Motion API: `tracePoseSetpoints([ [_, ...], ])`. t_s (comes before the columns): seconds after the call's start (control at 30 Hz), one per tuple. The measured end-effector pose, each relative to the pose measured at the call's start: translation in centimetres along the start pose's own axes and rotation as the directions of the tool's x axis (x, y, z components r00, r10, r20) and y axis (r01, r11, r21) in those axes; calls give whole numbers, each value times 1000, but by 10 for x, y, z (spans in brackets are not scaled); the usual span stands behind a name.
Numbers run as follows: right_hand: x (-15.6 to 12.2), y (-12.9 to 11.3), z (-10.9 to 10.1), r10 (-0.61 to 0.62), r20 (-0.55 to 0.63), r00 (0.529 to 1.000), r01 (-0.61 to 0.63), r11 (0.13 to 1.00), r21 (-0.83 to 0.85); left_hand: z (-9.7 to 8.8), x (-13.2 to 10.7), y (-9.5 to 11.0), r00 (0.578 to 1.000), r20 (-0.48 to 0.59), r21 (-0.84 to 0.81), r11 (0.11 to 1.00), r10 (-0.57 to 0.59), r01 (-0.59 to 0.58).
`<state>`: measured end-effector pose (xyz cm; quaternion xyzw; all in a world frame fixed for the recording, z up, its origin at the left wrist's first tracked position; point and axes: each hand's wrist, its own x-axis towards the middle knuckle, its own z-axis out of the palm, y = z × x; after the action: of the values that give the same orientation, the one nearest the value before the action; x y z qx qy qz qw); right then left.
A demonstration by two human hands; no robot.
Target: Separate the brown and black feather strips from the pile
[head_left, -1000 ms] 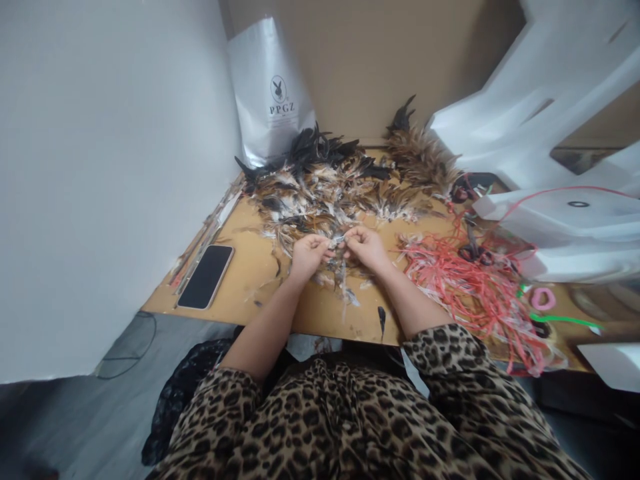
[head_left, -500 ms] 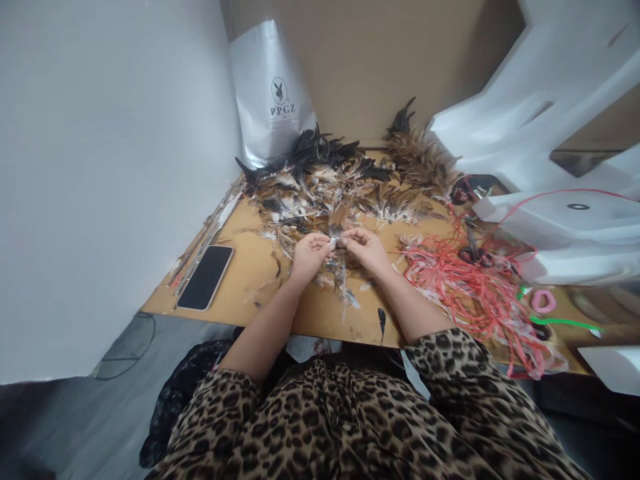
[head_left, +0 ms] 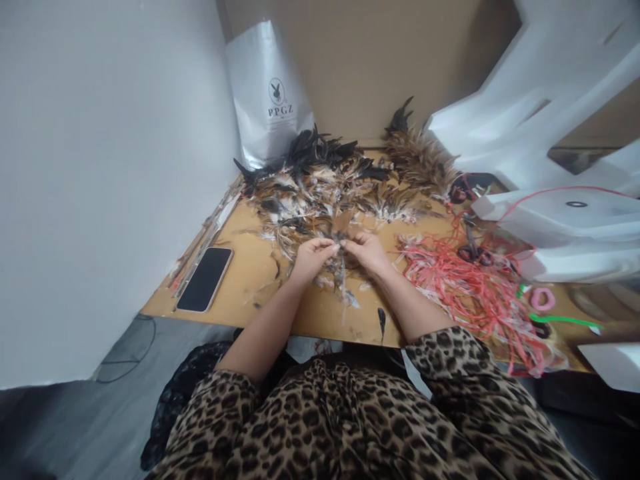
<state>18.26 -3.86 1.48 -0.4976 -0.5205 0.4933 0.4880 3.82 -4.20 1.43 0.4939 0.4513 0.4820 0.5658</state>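
My left hand (head_left: 314, 259) and my right hand (head_left: 367, 252) meet over the middle of the table, fingertips pinched close together. Between them they grip a small brown feather (head_left: 343, 224), its vane pointing away from me and its pale base at my fingertips. Just beyond lies a broad heap of loose feathers (head_left: 320, 183), black at the far side, brown and white nearer. Small feather scraps (head_left: 353, 299) lie on the table below my hands. The exact hold of each finger on the feather is too small to make out.
At the left lies a phone (head_left: 205, 279) on the tabletop (head_left: 250, 300). A silver bag (head_left: 270, 127) stands behind the heap. To the right are a brown feather bundle (head_left: 423, 160), tangled red strips (head_left: 460, 287), dark-handled scissors (head_left: 473, 253) and white foam packaging (head_left: 575, 220).
My fingertips have drawn closer together around the feather's base, and the white bit seen between them is now mostly covered. Both hands stay in nearly the same place.
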Motion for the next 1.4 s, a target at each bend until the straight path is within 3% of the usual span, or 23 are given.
tracePoseSetpoints([
  [0.1, -1, 0, 1, -31, 35, 999, 31, 1000, -2, -3, 1, -1, 999, 24, -69, 996, -47, 48],
  [0.23, -3, -4, 6, -78, 72, 994, 74, 996, 55, -4, 2, -4, 998, 53, -134, 991, -21, 28],
  [0.43, -3, -1, 18, 34, 4, 999, -34, 974, 223, 0, 2, -6, 998, -53, -161, 986, 29, -37],
  [0.57, -3, 2, 21, 35, -12, 999, -31, 967, 251, 1, 3, -7, 996, -82, -169, 985, 15, -28],
  [0.83, -3, -3, 14, -59, -60, 996, 63, 996, 69, -4, 2, 0, 999, -41, -93, 995, 16, -20],
  [1.1, -1, -4, 3, -103, 114, 988, 105, 994, -18, -10, 2, 4, 997, 76, -125, 992, -2, 12],
  [1.33, -4, 1, 23, 12, 28, 1000, -17, 983, 180, -1, 2, -2, 986, -149, -112, 989, 82, -99],
  [1.4, -4, 2, 27, 10, 16, 1000, -13, 983, 185, 0, 3, -3, 984, -159, -128, 986, 82, -103],
])
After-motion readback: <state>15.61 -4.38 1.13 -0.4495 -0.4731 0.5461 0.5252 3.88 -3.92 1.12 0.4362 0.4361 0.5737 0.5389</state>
